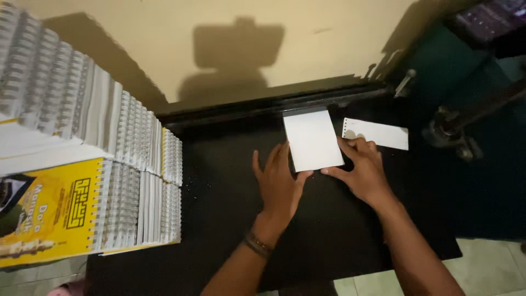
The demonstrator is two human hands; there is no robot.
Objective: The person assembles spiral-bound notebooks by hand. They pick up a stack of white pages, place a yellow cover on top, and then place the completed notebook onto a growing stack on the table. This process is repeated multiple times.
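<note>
two hands [320,178], paper stack [312,140] between

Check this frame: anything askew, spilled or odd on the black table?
Little. Small pale specks lie scattered on the black table beside the spiral-bound booklets. A punched paper strip lies loose, slightly tilted, right of the white sheet stack that the left hand and right hand touch.

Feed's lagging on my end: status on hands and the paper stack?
Left hand flat, open, against the white paper stack. Right hand open, fingers at its right edge. Stack butted against the machine's back bar. Punched strip lies apart, right.
</note>
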